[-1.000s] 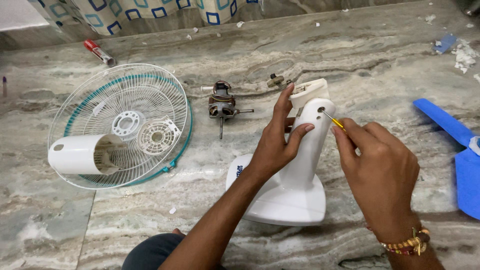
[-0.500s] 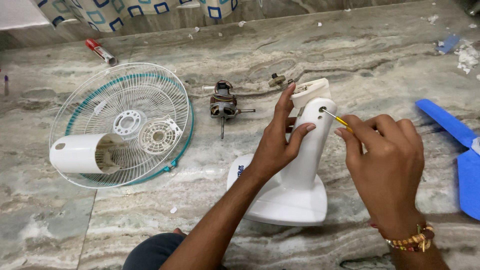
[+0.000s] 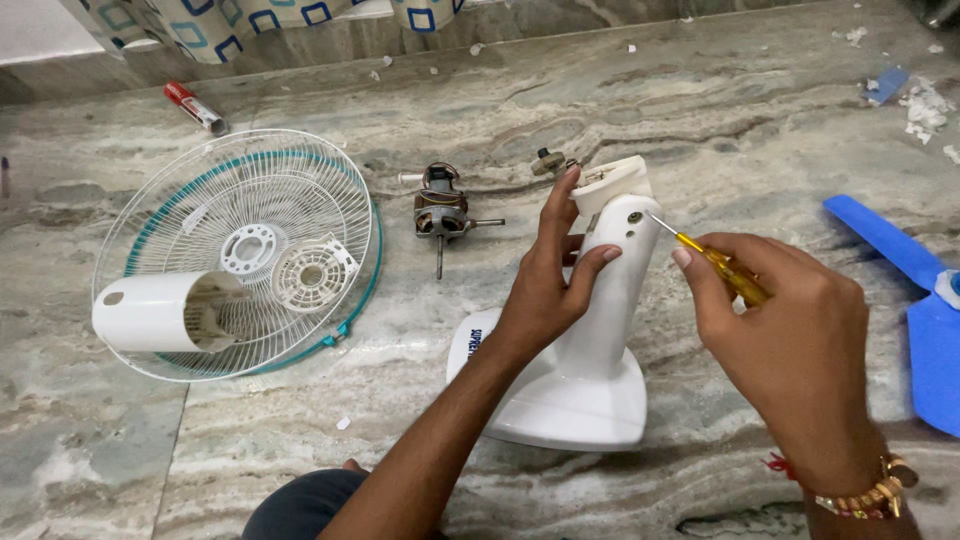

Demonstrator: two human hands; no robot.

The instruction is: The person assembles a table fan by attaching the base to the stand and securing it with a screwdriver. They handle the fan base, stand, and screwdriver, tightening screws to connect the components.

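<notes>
Head view, from the left edge: I see a white wire fan guard point(image 3: 240, 250) lying flat on the marble floor point(image 3: 300, 400), with a white cylindrical motor cover point(image 3: 150, 312) and a small round vented cap point(image 3: 313, 271) resting on it. Beyond the guard lies a red-and-white tube point(image 3: 196, 106). Further right sits the bare fan motor point(image 3: 441, 209), shaft pointing toward me. At centre stands the white fan stand point(image 3: 590, 330) — my left hand point(image 3: 545, 290) is wrapped around its neck, thumb across the front, fingers behind. My right hand point(image 3: 790, 330) is closed on a yellow-handled screwdriver point(image 3: 715, 262), its tip just beside the screw hole near the stand's top. At far right a blue fan blade point(image 3: 915, 290) lies on the floor.
</notes>
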